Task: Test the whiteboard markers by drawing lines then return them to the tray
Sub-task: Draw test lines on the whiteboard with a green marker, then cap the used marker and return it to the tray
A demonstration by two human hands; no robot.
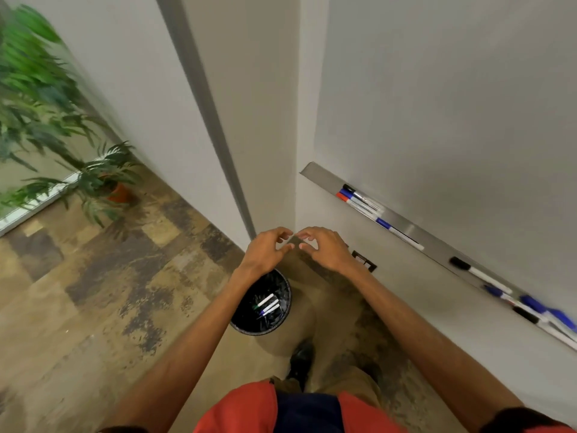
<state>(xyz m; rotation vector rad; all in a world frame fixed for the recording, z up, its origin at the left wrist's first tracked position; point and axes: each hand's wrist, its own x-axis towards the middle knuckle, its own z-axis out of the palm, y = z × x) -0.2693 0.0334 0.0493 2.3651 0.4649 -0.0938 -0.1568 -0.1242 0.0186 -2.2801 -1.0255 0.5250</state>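
Observation:
A whiteboard [452, 104] fills the right wall, with a metal tray [415, 231] along its lower edge. Several markers lie in the tray: black, blue and red ones at its left end [359, 200], a single blue one [399, 232], a black one [477, 273], and a blurred group at the right [543, 314]. My left hand [268, 250] and my right hand [324, 248] hover side by side in front of the wall corner, fingers loosely curled, fingertips almost meeting, nothing held. They hang left of and below the tray.
A black waste bin [265, 303] stands on the floor under my left forearm, with a few markers lying inside. A potted plant [103, 182] stands at the left by a glass wall. A dark wall socket [363, 260] sits below the tray.

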